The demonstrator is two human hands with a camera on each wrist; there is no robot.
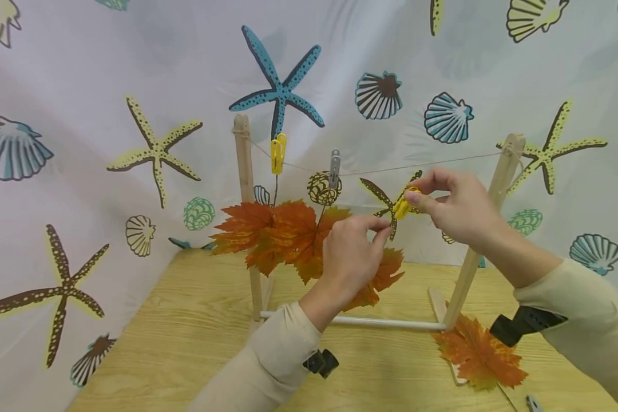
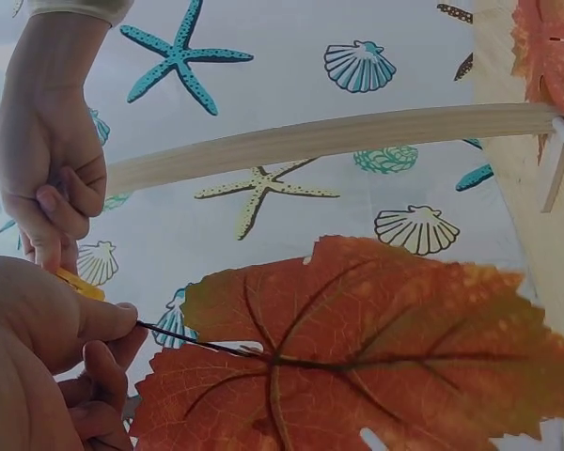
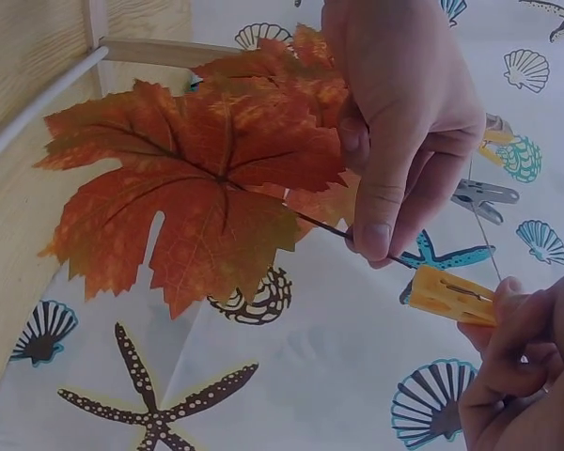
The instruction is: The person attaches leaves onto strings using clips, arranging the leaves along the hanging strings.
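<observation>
From the head view, the left hand (image 1: 349, 257) holds a leaf (image 1: 387, 270) below the string (image 1: 391, 169), the right hand (image 1: 460, 207) pinching a peg (image 1: 401, 209). From the left wrist, I see the pinch is on its thin stem (image 2: 197, 339), likely best for something so light and bendy. From the right wrist, the peg sits at the stem's tip.

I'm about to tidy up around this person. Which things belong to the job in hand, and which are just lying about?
In the job:
held leaf, stem in left hand
held peg in right hand
string, wooden posts
clipped yellow peg, clipped grey peg
hanging leaves

Lying about, perhaps for later:
loose leaf
loose grey peg, partly out of frame
</observation>
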